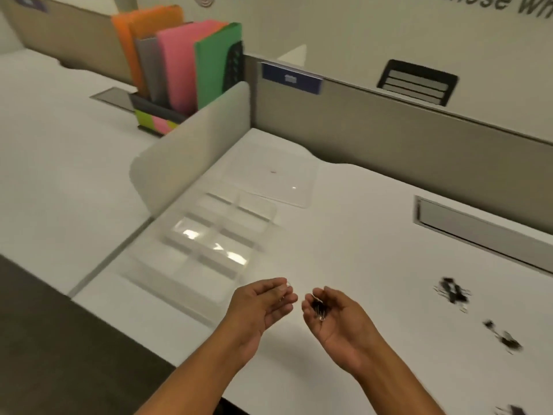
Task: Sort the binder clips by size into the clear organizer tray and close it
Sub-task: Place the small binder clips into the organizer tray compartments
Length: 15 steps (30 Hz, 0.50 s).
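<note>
Head view: both hands hover palm-up just nearer the camera than the clear organizer tray [206, 250], which stands open on the worktop [344, 235]. The right hand [335, 319] cups a small cluster of black binder clips [319, 307] in loosely curled fingers; the left hand [263, 301] pinches what looks like a wire clip handle, too blurred to be sure. The tray's compartments appear unfilled; its lid [272, 178] lies flat behind it. More loose clips [453, 290] lie well right of the tray. Judged step: early sorting; next, carry the held clips over one compartment and release
</note>
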Each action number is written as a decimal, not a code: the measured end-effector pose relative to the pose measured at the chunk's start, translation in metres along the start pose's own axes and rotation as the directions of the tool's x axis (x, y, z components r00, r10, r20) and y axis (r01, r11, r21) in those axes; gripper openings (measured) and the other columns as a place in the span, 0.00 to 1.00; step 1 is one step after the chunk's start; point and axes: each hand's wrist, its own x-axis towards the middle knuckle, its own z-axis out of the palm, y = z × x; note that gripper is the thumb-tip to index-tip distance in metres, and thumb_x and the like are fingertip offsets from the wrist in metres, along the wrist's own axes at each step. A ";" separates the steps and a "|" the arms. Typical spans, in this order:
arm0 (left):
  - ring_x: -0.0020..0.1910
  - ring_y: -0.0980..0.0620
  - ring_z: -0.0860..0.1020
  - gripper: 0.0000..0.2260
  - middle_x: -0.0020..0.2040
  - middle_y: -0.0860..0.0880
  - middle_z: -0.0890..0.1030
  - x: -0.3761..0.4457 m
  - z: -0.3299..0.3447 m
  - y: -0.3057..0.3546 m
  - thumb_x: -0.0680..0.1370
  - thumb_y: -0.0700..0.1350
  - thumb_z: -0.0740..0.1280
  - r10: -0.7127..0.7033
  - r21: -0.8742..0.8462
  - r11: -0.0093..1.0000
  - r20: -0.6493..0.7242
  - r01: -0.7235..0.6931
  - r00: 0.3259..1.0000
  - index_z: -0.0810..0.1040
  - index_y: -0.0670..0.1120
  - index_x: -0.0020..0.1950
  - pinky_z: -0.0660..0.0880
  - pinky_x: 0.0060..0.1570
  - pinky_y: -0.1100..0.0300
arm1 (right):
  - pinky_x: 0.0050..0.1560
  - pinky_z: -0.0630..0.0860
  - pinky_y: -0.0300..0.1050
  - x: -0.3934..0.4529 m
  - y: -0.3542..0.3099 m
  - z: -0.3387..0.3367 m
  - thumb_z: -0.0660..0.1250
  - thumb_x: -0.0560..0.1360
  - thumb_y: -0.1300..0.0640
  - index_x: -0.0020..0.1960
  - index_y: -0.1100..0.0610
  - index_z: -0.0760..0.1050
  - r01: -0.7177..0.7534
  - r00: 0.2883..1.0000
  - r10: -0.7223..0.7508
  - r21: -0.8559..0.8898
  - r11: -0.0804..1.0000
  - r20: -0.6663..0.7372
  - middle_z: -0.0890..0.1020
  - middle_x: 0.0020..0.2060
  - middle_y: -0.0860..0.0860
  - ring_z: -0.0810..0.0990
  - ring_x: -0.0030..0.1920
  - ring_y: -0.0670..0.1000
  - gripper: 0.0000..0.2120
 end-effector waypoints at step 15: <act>0.75 0.43 0.73 0.26 0.75 0.40 0.73 0.043 -0.160 0.130 0.85 0.53 0.65 -0.091 -0.381 0.924 -0.292 -0.029 0.952 0.70 0.39 0.77 0.68 0.77 0.47 | 0.65 0.78 0.51 0.111 0.098 0.239 0.63 0.85 0.58 0.58 0.66 0.80 -0.084 0.996 0.089 -0.463 0.882 -0.012 0.79 0.51 0.60 0.79 0.53 0.59 0.12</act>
